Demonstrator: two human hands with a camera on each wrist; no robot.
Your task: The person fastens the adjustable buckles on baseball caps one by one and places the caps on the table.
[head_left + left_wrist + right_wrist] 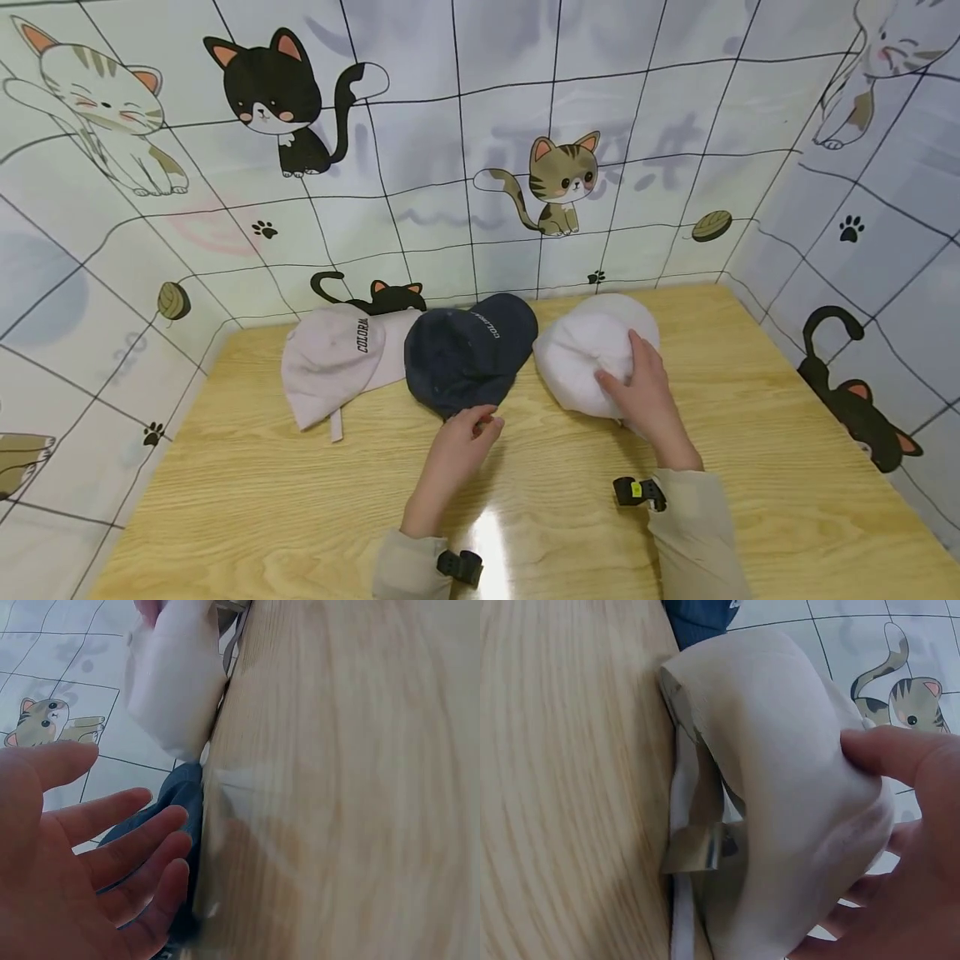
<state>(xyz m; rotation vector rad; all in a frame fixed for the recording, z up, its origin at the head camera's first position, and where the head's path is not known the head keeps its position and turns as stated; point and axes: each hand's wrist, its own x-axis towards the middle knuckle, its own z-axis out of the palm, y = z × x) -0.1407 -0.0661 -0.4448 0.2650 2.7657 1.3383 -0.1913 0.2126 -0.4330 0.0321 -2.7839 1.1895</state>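
Three baseball caps lie in a row on the table. At the right is a white cap (581,358), its crown between the thumb and fingers of my right hand (647,392). The right wrist view shows the thumb pressed into this white cap (787,750), whose back opening and strap (694,851) face the camera. A navy cap (457,358) sits in the middle, brim to the upper right. Just in front of it is my left hand (465,442), fingers loosely bent and holding nothing. The pale pink cap (330,358) at the left has dark lettering and a hanging strap.
The wooden table (300,517) meets a cat-print backdrop (427,167) behind the caps and at both sides. Each wrist wears a small black camera, one on the left sleeve (408,567) and one by the right sleeve (693,525).
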